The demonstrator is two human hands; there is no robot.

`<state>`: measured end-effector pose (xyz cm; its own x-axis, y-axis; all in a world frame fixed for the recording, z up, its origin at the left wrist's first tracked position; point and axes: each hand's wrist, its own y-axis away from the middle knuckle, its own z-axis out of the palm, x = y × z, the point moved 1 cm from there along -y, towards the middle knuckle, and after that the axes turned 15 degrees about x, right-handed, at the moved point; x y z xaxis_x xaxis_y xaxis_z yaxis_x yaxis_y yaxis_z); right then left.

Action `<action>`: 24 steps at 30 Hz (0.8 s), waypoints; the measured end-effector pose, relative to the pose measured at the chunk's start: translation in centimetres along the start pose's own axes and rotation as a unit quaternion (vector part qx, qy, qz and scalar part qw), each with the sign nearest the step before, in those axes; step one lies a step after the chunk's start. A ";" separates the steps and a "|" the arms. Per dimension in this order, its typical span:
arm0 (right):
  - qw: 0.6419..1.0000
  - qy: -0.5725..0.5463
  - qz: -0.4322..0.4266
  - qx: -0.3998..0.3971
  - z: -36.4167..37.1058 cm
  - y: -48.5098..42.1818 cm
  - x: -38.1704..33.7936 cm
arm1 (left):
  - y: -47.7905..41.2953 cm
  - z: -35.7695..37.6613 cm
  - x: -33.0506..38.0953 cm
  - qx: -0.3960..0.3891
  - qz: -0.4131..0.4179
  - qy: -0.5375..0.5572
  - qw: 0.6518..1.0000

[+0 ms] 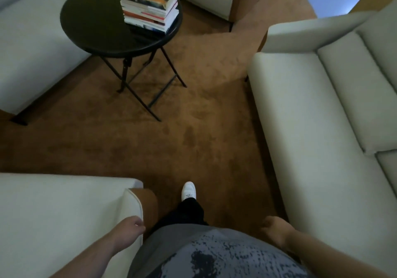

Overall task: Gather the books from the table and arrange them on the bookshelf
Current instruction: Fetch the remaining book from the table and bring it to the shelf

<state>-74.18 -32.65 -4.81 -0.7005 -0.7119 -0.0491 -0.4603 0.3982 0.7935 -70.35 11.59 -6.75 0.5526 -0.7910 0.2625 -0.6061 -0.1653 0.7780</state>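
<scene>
While the pale sofas crowd in, the long sofa (322,105) on our right and the near sofa (53,213) hard by our left, we've only a narrow lane of brown carpet (171,138) to work in, and an armful carried back through it could clip a cushion corner and spill. Ahead stands the round black bench (90,19) on thin folding legs (139,79); a knee or shoe against those and we'd judge the whole top could rock. On it sits the stack of books (150,4), well away from us, piled high towards the far right edge and not squared up, so scooping the lot at once risks the top covers sliding off or the pile tipping over the rim. No bookshelf is in sight, so we can't judge the carry. Our left hand (131,227) hangs loosely curled and empty just beside the near sofa's arm; our right hand (277,230) is blurred but looks slack and empty too.
</scene>
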 end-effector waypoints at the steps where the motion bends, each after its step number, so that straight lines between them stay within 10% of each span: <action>1: 1.000 0.003 -0.010 0.016 -1.7 -1.0 -1.6 | -1.2 -1.3 1.2 -0.001 0.003 -0.004 1.000; 9: 0.972 -0.213 -0.029 0.093 -12.0 -6.9 -16.4 | -11.4 -12.8 13.7 0.060 -0.003 0.075 0.995; 24: 0.999 -0.011 -0.030 0.040 -26.3 -22.6 -20.6 | -21.5 -20.8 30.3 0.008 -0.038 0.013 0.999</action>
<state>-34.99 -42.16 -5.77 -0.6817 -0.7235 -0.1087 -0.5431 0.4009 0.7378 -28.65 3.43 -3.64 0.6122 -0.7602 0.2176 -0.5706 -0.2343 0.7871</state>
